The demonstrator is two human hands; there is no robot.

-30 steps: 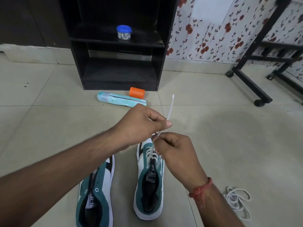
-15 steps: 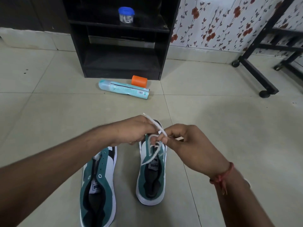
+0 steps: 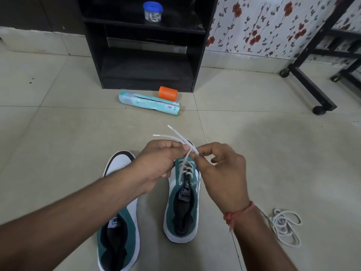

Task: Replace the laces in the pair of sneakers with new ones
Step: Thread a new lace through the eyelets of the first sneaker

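Pinching lace [image 3: 186, 162] ends | left hand [image 3: 156, 163] | right hand [image 3: 220, 173] | above right sneaker [image 3: 182, 202]

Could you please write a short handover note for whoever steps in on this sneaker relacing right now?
Left hand and right hand both pinch the white lace above the right sneaker; its two tips stick up past the fingers.
Done: right sneaker laced through its eyelets, ends not yet tied.
Left: the left sneaker shows no lace. A loose lace pile lies on the floor to the right.
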